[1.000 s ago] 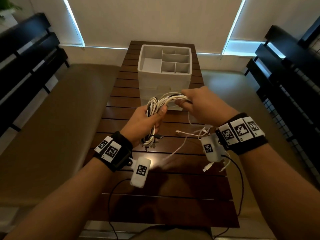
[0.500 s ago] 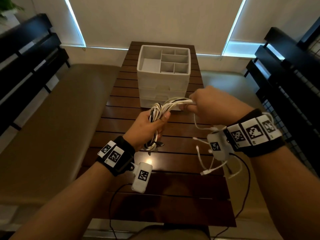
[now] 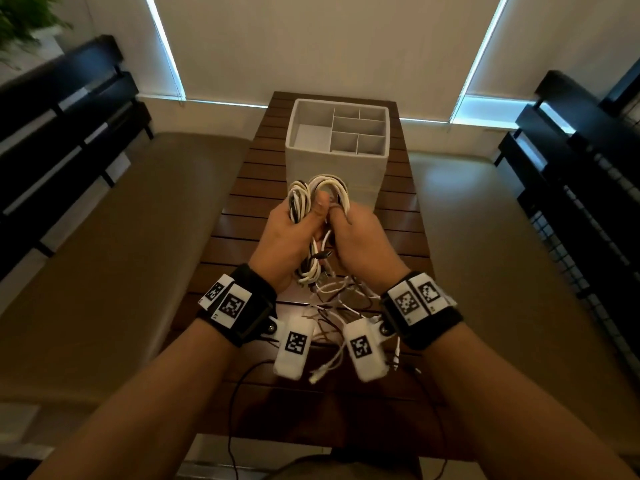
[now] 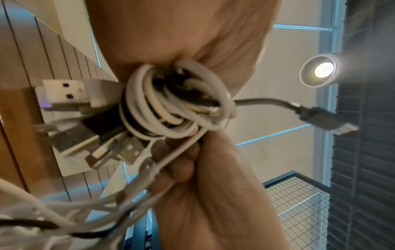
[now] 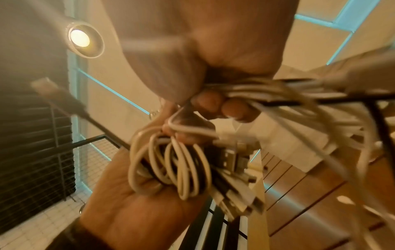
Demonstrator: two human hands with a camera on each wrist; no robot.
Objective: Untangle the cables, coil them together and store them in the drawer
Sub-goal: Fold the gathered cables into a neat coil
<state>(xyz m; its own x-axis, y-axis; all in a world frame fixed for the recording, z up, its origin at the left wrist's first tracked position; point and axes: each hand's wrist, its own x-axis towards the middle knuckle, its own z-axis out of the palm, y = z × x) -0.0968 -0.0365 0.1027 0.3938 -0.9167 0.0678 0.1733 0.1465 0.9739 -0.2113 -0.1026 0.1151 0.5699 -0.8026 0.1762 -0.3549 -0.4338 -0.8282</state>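
A bundle of white and black cables (image 3: 304, 199) is held up over the table between both hands. My left hand (image 3: 287, 233) grips the coiled part (image 4: 177, 101), with several USB plugs (image 4: 70, 94) sticking out below it. My right hand (image 3: 360, 244) grips the loose strands (image 5: 267, 94) right beside the coil (image 5: 171, 160), its fingers curled round them. Loose cable tails (image 3: 332, 306) hang down between my wrists. The white drawer unit (image 3: 337, 168) stands just beyond the hands; its front is hidden behind them.
The unit's top tray (image 3: 346, 133) has several open compartments. The dark slatted table (image 3: 242, 188) is narrow, with padded benches (image 3: 104, 237) on both sides and black racks (image 3: 571, 168) further out. A lamp (image 4: 320, 70) shines overhead.
My right hand has swung in from the right to meet the left hand, folding the strands into a loop over the coil. Both hands have moved closer to me.
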